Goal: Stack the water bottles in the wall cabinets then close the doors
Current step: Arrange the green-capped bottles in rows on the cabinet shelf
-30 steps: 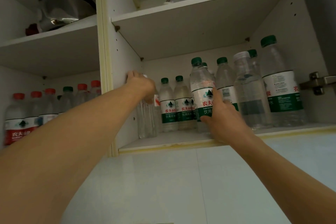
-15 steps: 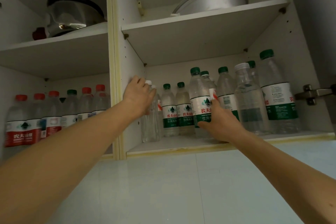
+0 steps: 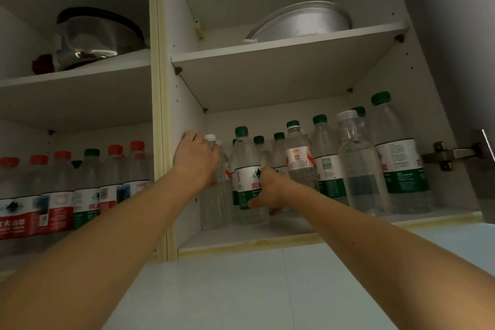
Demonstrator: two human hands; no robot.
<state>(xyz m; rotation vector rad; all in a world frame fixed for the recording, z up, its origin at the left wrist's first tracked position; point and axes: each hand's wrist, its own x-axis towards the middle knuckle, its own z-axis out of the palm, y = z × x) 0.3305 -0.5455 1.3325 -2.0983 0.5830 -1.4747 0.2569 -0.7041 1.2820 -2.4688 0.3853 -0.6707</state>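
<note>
Up on the low shelf of the right cabinet, a green bottle is gripped low by the right hand so it stands close beside the others. A clear bottle is steadied by the left hand, fingers curled round it.

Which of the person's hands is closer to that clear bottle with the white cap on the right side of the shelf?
The right hand. It grips a green-labelled bottle, a few bottles left of the white-capped bottle. The left hand is farther left, by the cabinet's side wall.
</note>
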